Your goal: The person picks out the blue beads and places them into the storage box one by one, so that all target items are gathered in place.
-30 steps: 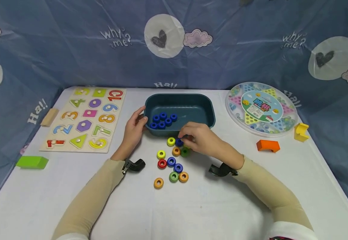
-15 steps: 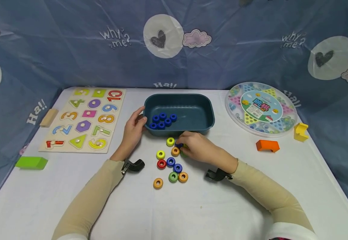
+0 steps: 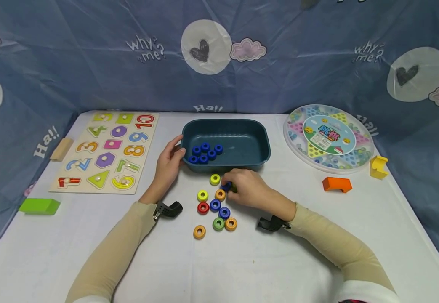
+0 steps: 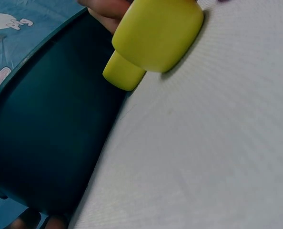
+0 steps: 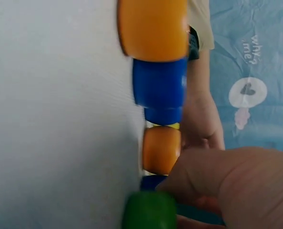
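Observation:
My left hand (image 3: 168, 163) grips the left end of the dark teal bin (image 3: 242, 163), thumb at the rim. Several blue ring beads lie inside, toward its left. Just in front of the bin, my right hand (image 3: 250, 188) pinches a blue ring bead (image 3: 225, 187) between thumb and fingers, low over the table. A green bead (image 5: 149, 212) is close by the right hand, mostly covered by it in the head view. Beside it sits an orange bead (image 3: 220, 195), with a yellow bead (image 3: 214, 179) behind. Nearer me lie more loose beads, including a red bead (image 3: 203, 208).
A wooden number puzzle (image 3: 143, 162) lies at the left, with a green block (image 3: 39, 206) and a tan block (image 3: 62, 149) beside it. At the right are a round marble-game case (image 3: 329, 136), an orange arch block (image 3: 337, 184) and a yellow block (image 3: 378, 167).
My right hand has come slightly toward me, and the blue bead at its fingers has shifted the same way. The orange bead beside it has moved a little. My left hand stays on the bin.

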The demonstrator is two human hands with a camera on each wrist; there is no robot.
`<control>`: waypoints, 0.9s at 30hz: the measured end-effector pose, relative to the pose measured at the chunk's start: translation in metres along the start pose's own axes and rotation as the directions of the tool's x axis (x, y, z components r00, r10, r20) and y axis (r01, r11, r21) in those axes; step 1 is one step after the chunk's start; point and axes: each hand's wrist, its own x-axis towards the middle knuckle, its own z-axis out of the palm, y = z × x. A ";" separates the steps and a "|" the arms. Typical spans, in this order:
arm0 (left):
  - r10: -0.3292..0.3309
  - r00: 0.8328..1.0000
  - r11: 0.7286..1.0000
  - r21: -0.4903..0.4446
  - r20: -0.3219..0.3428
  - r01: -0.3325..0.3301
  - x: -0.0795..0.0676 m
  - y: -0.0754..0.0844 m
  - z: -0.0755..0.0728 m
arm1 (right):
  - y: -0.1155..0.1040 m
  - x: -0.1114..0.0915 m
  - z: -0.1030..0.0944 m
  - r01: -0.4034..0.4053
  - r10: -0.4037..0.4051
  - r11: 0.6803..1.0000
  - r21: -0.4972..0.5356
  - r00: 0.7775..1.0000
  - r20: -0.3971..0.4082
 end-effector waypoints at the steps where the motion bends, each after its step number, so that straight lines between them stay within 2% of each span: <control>1: 0.000 1.000 1.000 -0.001 0.000 0.000 0.000 0.000 0.000 | 0.000 0.000 0.001 0.000 0.000 1.000 -0.007 1.000 -0.005; 7: -0.003 1.000 1.000 -0.002 0.002 0.003 0.000 0.000 0.000 | 0.001 0.000 0.004 0.024 -0.025 0.999 -0.027 0.999 -0.025; 12: -0.005 1.000 1.000 0.008 0.002 0.005 0.000 0.000 0.000 | 0.001 0.001 -0.001 0.032 -0.032 0.999 0.010 0.999 -0.026; 15: -0.009 1.000 1.000 0.019 0.000 0.009 0.000 0.000 0.000 | -0.001 0.002 -0.014 0.062 -0.057 0.995 0.084 0.996 -0.063; 19: -0.007 1.000 1.000 0.027 -0.002 0.007 0.000 0.001 -0.002 | 0.004 0.013 -0.042 0.097 -0.073 0.982 0.164 0.986 -0.151; 21: -0.005 1.000 1.000 0.021 -0.003 0.005 0.000 0.001 -0.002 | 0.013 0.023 -0.053 0.067 -0.038 0.983 0.173 0.986 -0.165; 23: -0.006 1.000 1.000 0.015 0.000 0.006 0.000 0.001 -0.002 | 0.025 0.034 -0.057 0.014 0.010 0.986 0.165 0.989 -0.145; 27: -0.009 1.000 1.000 0.014 0.003 0.009 0.000 0.001 -0.001 | 0.049 0.055 -0.048 -0.099 0.102 0.987 0.127 0.995 -0.014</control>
